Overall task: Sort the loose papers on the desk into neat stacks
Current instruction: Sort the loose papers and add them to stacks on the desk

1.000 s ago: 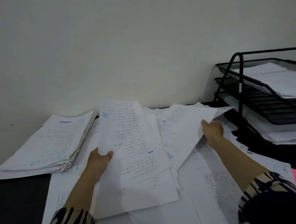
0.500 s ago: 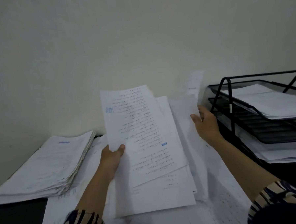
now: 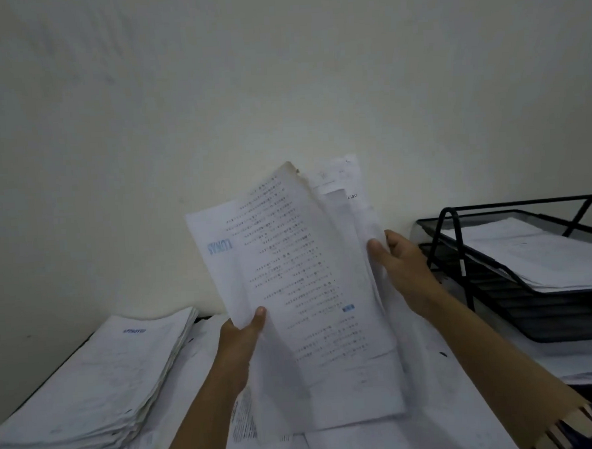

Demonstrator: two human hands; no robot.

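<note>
Above the desk's middle, my left hand [image 3: 240, 340] and right hand [image 3: 398, 263] gripped the sheaf [image 3: 301, 292], long axis upright. My neat stack [image 3: 100, 382] lay by the left edge (nearer my left hand).

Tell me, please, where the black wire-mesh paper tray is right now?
The black wire-mesh paper tray stands at the right edge of the head view, against the wall, just beyond the right hand.

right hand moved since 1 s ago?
Yes. The right hand has lifted its sheets off the desk spread and swung them in against the bundle held by the left hand, ending beside the tray rack's top tier.
</note>
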